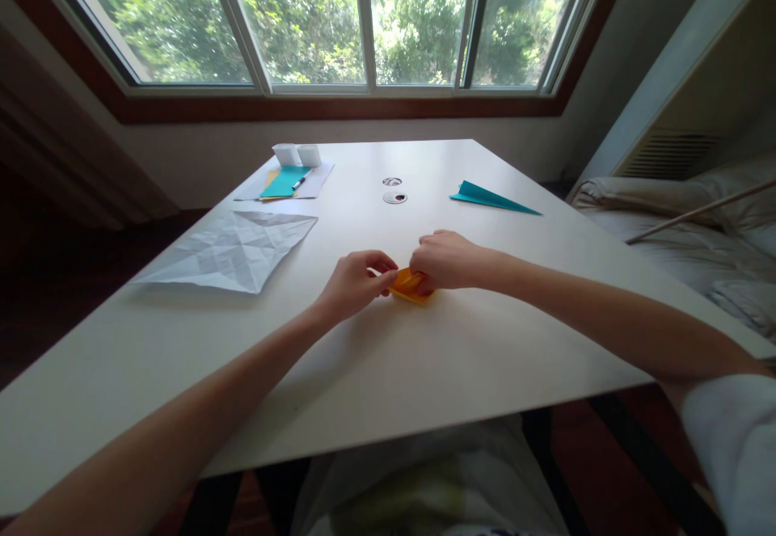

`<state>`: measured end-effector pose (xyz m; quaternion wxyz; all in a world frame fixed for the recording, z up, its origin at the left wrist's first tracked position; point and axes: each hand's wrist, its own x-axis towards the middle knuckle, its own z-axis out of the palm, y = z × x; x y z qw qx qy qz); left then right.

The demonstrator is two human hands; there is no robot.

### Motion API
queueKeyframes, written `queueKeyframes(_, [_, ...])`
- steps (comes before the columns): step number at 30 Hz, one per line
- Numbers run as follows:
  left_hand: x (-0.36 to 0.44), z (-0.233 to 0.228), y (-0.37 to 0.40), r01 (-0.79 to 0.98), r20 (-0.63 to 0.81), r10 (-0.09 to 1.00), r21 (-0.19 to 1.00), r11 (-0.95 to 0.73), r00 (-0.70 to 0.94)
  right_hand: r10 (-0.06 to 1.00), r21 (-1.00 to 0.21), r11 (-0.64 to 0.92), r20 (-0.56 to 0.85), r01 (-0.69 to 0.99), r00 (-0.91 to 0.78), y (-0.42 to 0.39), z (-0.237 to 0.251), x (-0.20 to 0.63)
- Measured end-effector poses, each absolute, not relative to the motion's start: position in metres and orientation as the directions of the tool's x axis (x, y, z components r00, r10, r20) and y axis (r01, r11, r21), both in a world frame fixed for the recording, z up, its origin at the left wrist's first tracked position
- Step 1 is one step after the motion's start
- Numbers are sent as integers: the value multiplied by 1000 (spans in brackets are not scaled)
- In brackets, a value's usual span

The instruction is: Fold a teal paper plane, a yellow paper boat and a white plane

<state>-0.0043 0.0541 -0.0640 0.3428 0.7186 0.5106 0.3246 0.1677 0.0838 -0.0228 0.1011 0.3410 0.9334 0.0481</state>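
Note:
A small folded piece of orange paper (pixel 415 285) rests on the white table between my two hands. My left hand (pixel 359 280) pinches its left corner between thumb and fingers. From the right, my right hand (pixel 447 259) is closed over the paper's other side, with fingertips pressed into the fold; part of the paper is hidden beneath it. Beyond my right hand lies a teal paper plane (pixel 492 198), its point toward the right.
A large creased white sheet (pixel 242 246) lies at the left. Behind it are teal paper (pixel 287 182), a pen (pixel 301 179) and white folded boxes (pixel 297 154). Two round discs (pixel 395 197) sit mid-table. The table's front edge (pixel 364 440) is near me.

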Motion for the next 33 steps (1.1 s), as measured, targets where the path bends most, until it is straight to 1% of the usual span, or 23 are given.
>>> queueKeyframes(9, [-5, -63, 53, 591, 142, 944, 749, -300, 298, 633, 151, 775, -178, 614, -754, 84, -21, 163])
queueKeyframes(13, [-4, -63, 52, 646, 182, 938, 685, -337, 296, 654, 148, 756, -203, 637, -729, 82, -20, 162])
queueKeyframes(15, [-4, -63, 52, 658, 189, 937, 671, -341, 293, 655, 134, 755, -209, 642, -726, 83, -21, 162])
queueKeyframes(18, [-4, -63, 53, 638, 168, 933, 690, -343, 319, 645, 109, 763, -202, 637, -737, 85, -23, 164])
queueKeyframes(23, [-12, -60, 59, 546, 57, 890, 772, -326, 452, 615, 54, 783, -215, 619, -759, 89, -24, 166])
queueKeyframes(26, [-16, -57, 61, 518, 16, 863, 794, -318, 505, 604, 24, 789, -212, 614, -768, 91, -25, 168])
queueKeyframes(28, [-17, -56, 62, 527, 11, 855, 783, -330, 519, 613, 14, 782, -198, 623, -765, 91, -26, 168])
queueKeyframes(31, [-18, -55, 63, 565, 40, 860, 738, -368, 509, 623, 12, 777, -160, 629, -766, 89, -27, 171])
queueKeyframes(33, [-19, -55, 63, 588, 51, 866, 714, -380, 497, 614, -20, 784, -113, 620, -781, 87, -26, 176])
